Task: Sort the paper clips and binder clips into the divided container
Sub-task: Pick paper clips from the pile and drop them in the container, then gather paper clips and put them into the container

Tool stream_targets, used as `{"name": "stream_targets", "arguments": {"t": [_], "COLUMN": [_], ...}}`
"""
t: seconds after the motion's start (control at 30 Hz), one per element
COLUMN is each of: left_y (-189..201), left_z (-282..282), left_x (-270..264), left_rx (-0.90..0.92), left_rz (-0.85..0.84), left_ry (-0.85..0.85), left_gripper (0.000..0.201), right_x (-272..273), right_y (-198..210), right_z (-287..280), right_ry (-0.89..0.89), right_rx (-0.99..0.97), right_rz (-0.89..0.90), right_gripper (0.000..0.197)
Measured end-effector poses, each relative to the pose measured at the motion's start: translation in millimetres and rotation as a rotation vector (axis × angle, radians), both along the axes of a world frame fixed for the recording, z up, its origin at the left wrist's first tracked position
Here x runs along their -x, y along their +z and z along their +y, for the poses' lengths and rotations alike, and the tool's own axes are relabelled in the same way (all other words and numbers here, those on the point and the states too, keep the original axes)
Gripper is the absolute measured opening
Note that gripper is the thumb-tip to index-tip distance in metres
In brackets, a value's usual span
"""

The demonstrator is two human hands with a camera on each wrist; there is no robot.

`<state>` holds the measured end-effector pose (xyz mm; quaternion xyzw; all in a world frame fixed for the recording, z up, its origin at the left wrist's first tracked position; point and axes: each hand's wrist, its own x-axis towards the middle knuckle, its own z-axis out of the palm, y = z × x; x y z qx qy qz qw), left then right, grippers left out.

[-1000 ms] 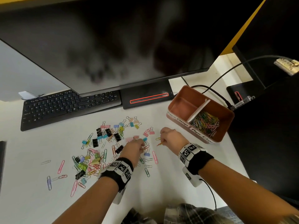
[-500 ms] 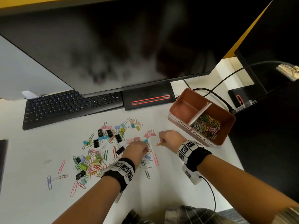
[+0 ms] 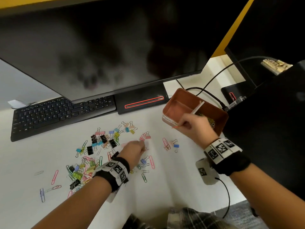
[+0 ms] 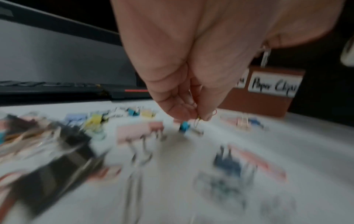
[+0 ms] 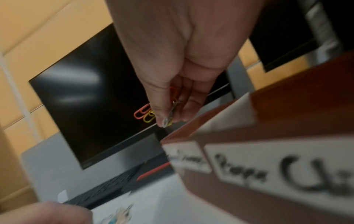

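My right hand (image 3: pixel 192 125) pinches several paper clips (image 5: pixel 146 114), orange and yellow among them, above the front wall of the brown divided container (image 3: pixel 171 108). Its right compartment holds coloured paper clips (image 3: pixel 210 120); the left one looks bare. My left hand (image 3: pixel 134 150) is low over the pile of clips (image 3: pixel 99 146) on the white desk, and its fingertips (image 4: pixel 203 115) pinch thin paper clips (image 4: pixel 197 121) beside a small blue binder clip (image 4: pixel 184 126). A label reading "Paper Clips" (image 4: pixel 273 86) is on the container front.
A black keyboard (image 3: pixel 57 113) and a large monitor (image 3: pixel 99 47) stand behind the pile. Cables (image 3: pixel 212 95) run behind the container, and a dark unit (image 3: pixel 272 129) rises at the right. A few clips (image 3: pixel 170 144) lie between the hands, more at the left (image 3: pixel 54 177).
My right hand has lifted off the desk with paper clips and moved right and back to the container. The left hand has stayed over the pile, shifting slightly.
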<state>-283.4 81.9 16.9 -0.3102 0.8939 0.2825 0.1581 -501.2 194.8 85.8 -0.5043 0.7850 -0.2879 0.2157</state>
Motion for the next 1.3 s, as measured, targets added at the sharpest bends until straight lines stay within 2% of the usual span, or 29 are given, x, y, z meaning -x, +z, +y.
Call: {"name": "stream_targets", "arguments": {"t": [0.1, 0.23, 0.33, 0.4, 0.47, 0.57, 0.67, 0.77, 0.83, 0.9, 1.0, 1.13, 1.3], "left_y": [33.0, 76.8, 83.6, 76.3, 70.3, 69.2, 65.1, 43.3, 23.5, 5.9, -10.5, -16.9, -19.2], "left_z": [-2.5, 13.0, 33.5, 42.7, 45.5, 33.8, 7.1, -23.2, -37.6, -44.6, -44.1, -41.4, -41.9], "left_x": [26.0, 98.0, 151.3, 174.7, 182.4, 167.8, 130.0, 80.8, 52.8, 35.4, 28.3, 34.8, 41.7], "left_rx": [-0.051, -0.113, -0.18, -0.185, -0.081, -0.073, -0.021, 0.059, 0.077, 0.041, -0.023, -0.007, -0.035], "left_rz": [0.24, 0.514, 0.561, 0.477, 0.4, 0.514, 0.612, 0.522, 0.356, 0.176, 0.028, 0.003, -0.021], "left_ry": [0.012, 0.009, 0.076, 0.091, 0.045, 0.098, 0.265, 0.471, 0.552, 0.561, 0.473, 0.411, 0.43], "left_gripper": [0.004, 0.004, 0.01, 0.019, 0.024, 0.02, 0.014, 0.018, 0.018, 0.017, 0.026, 0.025, 0.014], "right_x": [28.0, 56.6, 65.4, 65.0, 62.5, 58.6, 40.4, 8.9, -12.4, -29.3, -41.2, -43.5, -37.0], "right_y": [12.1, 3.0, -11.4, -15.2, -15.1, -13.4, -8.6, -14.3, -28.3, -45.7, -65.4, -79.7, -90.0], "right_z": [23.2, 45.9, 49.2, 45.8, 42.9, 41.7, 37.2, 24.8, 15.2, 5.9, -6.9, -23.9, -33.4], "right_ry": [-0.149, -0.318, -0.355, -0.338, -0.321, -0.285, -0.173, 0.069, 0.198, 0.256, 0.249, 0.182, 0.123], "right_rx": [0.038, 0.024, -0.089, -0.174, -0.214, -0.146, 0.038, 0.054, -0.081, -0.278, -0.432, -0.503, -0.549], "right_rz": [-0.024, 0.008, 0.066, 0.057, 0.038, 0.052, 0.061, 0.004, -0.051, -0.062, -0.013, 0.035, -0.096], "right_gripper": [0.014, 0.017, 0.009, 0.018, 0.026, 0.027, 0.017, 0.017, 0.024, 0.032, 0.038, 0.034, 0.017]}}
